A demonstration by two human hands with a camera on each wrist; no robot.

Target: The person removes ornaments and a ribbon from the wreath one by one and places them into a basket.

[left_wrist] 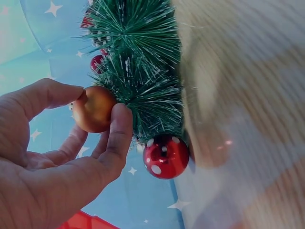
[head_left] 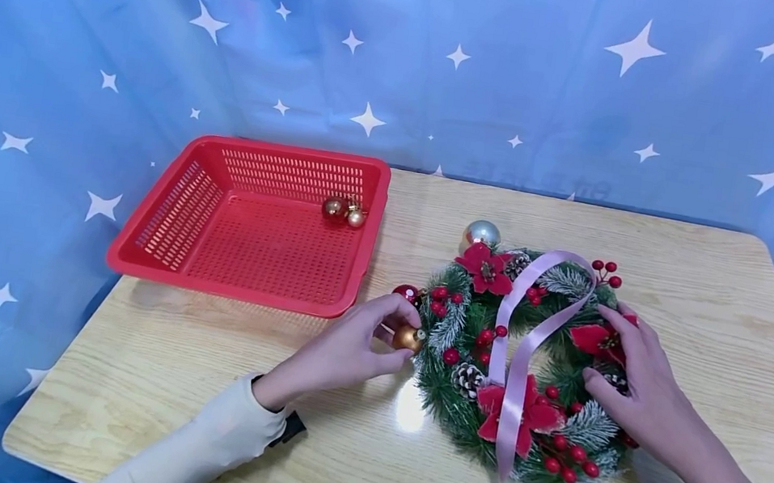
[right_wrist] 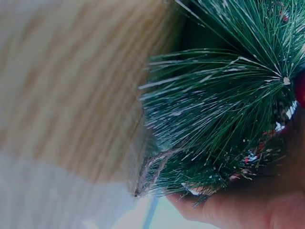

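Note:
A gold Christmas ball [head_left: 407, 339] is pinched between the thumb and fingers of my left hand [head_left: 358, 352], close against the left side of a green wreath [head_left: 443, 400]. In the left wrist view the ball [left_wrist: 94, 109] looks matte, with wreath needles just behind it. The wreath lies on the table, trimmed with red flowers, berries, pinecones and a lilac ribbon [head_left: 520, 373]. My right hand [head_left: 655, 403] grips its right side; the right wrist view shows that hand [right_wrist: 248, 207] partly hidden by needles. A red ball with white dots [left_wrist: 166, 156] sits at the wreath's left edge.
A red plastic basket [head_left: 248, 293] stands on the left of the wooden table [head_left: 729, 319], with a few small balls [head_left: 335, 208] in its far right corner. Beyond the wreath's top sits a silvery ball [head_left: 482, 234]. A blue star-print cloth [head_left: 416, 74] hangs behind.

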